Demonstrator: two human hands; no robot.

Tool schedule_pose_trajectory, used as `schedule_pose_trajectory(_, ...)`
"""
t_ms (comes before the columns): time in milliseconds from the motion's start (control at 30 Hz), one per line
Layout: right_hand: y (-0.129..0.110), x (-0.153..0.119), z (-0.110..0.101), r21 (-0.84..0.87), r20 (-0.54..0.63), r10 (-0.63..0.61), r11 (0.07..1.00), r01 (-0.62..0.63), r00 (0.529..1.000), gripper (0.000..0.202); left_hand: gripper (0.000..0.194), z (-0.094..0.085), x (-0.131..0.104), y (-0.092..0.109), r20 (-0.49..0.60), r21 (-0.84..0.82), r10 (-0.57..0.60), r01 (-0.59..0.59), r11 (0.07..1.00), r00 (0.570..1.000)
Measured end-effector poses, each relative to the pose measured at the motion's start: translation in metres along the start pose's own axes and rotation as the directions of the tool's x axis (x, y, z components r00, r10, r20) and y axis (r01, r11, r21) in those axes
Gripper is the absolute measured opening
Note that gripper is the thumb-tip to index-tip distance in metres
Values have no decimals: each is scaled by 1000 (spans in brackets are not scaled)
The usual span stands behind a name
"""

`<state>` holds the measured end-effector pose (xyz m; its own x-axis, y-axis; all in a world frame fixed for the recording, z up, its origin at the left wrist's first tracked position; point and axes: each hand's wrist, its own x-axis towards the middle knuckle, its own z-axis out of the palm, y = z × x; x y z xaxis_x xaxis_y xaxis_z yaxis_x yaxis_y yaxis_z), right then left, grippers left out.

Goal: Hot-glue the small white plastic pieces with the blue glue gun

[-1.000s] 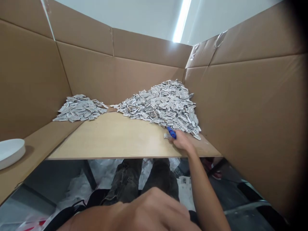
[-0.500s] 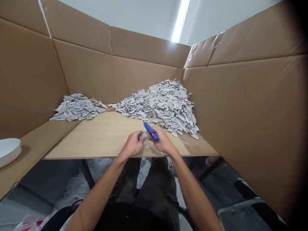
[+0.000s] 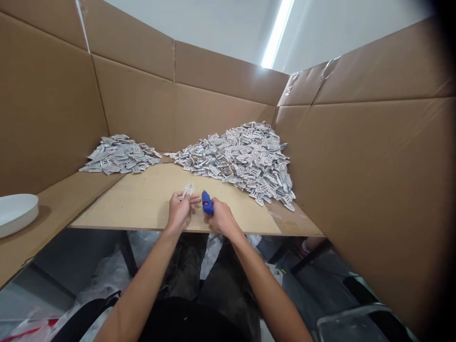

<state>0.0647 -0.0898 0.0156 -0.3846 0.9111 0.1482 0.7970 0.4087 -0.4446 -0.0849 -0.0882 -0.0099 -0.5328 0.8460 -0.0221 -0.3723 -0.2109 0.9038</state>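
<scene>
My left hand [image 3: 180, 209] pinches a small whitish slotted piece [image 3: 187, 191] with one rounded, pointed end, held up just above the table; some fingers stretch out to the right. In my right hand [image 3: 221, 217] is a blue hand tool [image 3: 207, 204] with an orange inset and a short tip facing away from me. The tool and the piece are apart. Beyond my hands rises a big heap of similar grey-white slotted pieces [image 3: 249, 154]. A smaller heap of such pieces [image 3: 121, 156] lies at the back left.
Cardboard walls [image 3: 221, 102] enclose the wooden tabletop [image 3: 135, 202] at the back and both sides. A white bowl [image 3: 17, 213] sits at the left edge. Below the table are my legs, plastic bags [image 3: 110, 266] and a stool-like frame [image 3: 356, 313] at the lower right.
My hands have moved apart. The left hand has gone left and turned, raising the slotted piece into view; the right hand has shifted left and the tool's tip now points more straight ahead.
</scene>
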Motion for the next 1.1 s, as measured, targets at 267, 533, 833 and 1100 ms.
schedule_pose_trajectory(267,43,3,-20,314,-149,-6,948,53,989,18,15,10,-1,-7,144,-76,-49,60,995,988)
schedule_pose_trajectory(533,47,5,-36,533,-312,-91,807,253,946,20,24,10,-11,-24,502,154,0,-90,984,865)
schedule_pose_trajectory(833,41,7,-28,301,-355,-131,922,246,926,17,37,6,-9,-27,560,147,0,-99,984,828)
schedule_pose_trajectory(1100,41,7,-28,282,-355,-138,927,247,925,15,33,6,-11,-30,552,167,44,-162,973,833)
